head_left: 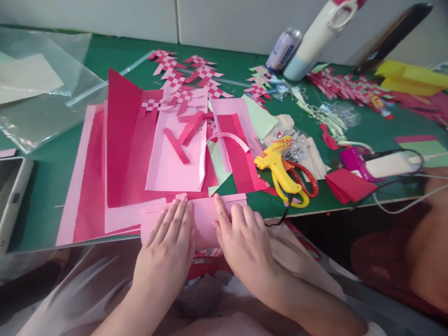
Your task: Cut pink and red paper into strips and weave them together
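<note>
Both hands, left hand point(167, 242) and right hand point(241, 238), fingers flat, pressed on pink paper point(203, 219) at near table edge point(42, 219).

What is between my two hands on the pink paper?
Only bare pink paper shows between the left hand and the right hand in the head view; both press flat on it.

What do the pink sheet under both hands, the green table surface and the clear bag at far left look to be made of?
The pink sheet looks like thin matte paper: it shows a sharp crease and lies flat under the left hand and right hand. The green table surface seems a dull mat, possibly rubber or vinyl. The clear bag is likely glossy plastic film: see-through, wrinkled, with glare.
</note>
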Motion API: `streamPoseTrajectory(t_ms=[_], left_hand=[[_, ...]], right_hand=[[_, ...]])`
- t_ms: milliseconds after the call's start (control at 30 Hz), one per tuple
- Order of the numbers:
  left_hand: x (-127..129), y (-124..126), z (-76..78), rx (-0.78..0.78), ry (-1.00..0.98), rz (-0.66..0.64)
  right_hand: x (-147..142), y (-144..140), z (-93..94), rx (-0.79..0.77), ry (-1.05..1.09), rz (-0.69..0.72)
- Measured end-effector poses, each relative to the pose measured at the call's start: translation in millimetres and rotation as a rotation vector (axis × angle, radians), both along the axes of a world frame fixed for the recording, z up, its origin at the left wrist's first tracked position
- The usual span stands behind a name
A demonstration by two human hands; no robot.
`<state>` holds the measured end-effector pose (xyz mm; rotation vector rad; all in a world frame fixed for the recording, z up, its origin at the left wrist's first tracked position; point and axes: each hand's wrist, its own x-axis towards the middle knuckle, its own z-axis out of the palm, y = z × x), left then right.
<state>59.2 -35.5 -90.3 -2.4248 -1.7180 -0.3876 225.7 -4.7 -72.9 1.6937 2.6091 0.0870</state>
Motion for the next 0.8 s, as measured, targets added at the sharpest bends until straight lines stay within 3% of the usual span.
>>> streamPoseTrajectory(t_ms=[467,800], left_hand=[[-31,-13,-2.0,-0.034,-0.012,0.125],[-41,-16,2.3,-0.059,0.024,0.215]], right_hand=[[33,5,-1.9,0.069,-0.11,-0.093],[42,2,-3.8,0.063,-0.1,-0.062]])
